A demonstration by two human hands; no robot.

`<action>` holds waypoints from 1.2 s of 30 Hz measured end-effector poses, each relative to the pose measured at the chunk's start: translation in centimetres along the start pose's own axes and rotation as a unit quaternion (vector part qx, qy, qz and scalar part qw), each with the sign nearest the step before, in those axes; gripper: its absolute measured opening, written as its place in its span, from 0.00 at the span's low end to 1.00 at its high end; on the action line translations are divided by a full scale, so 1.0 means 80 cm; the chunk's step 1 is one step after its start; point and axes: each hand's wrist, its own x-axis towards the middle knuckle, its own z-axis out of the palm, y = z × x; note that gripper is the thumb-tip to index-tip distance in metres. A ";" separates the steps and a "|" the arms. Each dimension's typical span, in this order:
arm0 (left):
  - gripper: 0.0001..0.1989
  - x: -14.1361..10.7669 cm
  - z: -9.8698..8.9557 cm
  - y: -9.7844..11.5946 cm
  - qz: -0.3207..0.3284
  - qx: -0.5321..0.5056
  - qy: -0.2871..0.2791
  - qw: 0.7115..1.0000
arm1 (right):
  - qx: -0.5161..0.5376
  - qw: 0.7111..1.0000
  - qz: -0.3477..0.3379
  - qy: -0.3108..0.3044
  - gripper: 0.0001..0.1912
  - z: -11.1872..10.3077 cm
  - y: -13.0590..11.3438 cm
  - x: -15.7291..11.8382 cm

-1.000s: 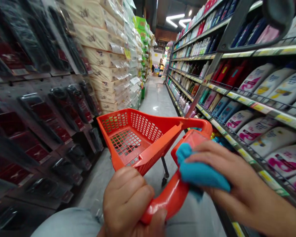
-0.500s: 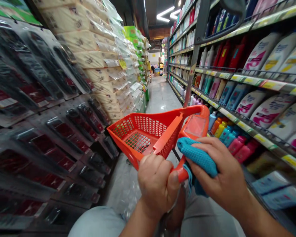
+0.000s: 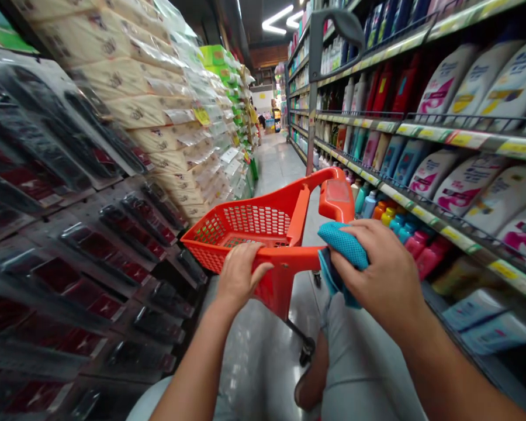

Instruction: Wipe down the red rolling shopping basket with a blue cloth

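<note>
An orange-red plastic shopping cart (image 3: 284, 258) with a perforated basket stands tilted in front of me over the aisle floor. My left hand (image 3: 239, 275) grips the near basket rim, fingers over the edge and thumb lying on the outer side. In my right hand (image 3: 379, 266) is a bunched blue cloth (image 3: 344, 242), pressed around the right end of the cart's handle bar. Part of the cloth hangs below the bar. The fingers' undersides are hidden.
Carded black goods hang on a rack (image 3: 83, 234) at left, beside stacked tissue packs (image 3: 158, 105). Shelves of shampoo bottles (image 3: 447, 181) line the right. A grey loop-shaped handle (image 3: 355, 29) tops a post beyond the cart. A caster (image 3: 307, 351) touches the floor near my shoe (image 3: 309, 383).
My left hand has moved from the handle bar leftward to the basket rim. The cart has swung, showing more of its near side. The cloth has shifted slightly upward with my right hand.
</note>
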 end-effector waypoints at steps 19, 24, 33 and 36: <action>0.22 0.016 0.025 -0.023 -0.079 0.044 -0.034 0.995 | -0.158 0.984 -0.011 -0.083 0.12 0.072 0.049 0.061; 0.21 0.023 0.004 -0.020 -0.074 0.047 -0.096 0.992 | -0.108 0.985 -0.055 -0.121 0.11 0.105 0.038 0.048; 0.22 0.021 -0.025 -0.030 -0.071 0.080 -0.183 0.977 | -0.012 0.971 0.119 0.208 0.11 0.151 0.100 0.021; 0.23 0.022 -0.022 -0.023 -0.079 0.099 -0.198 0.972 | 0.043 0.958 0.166 0.231 0.10 0.193 0.085 -0.026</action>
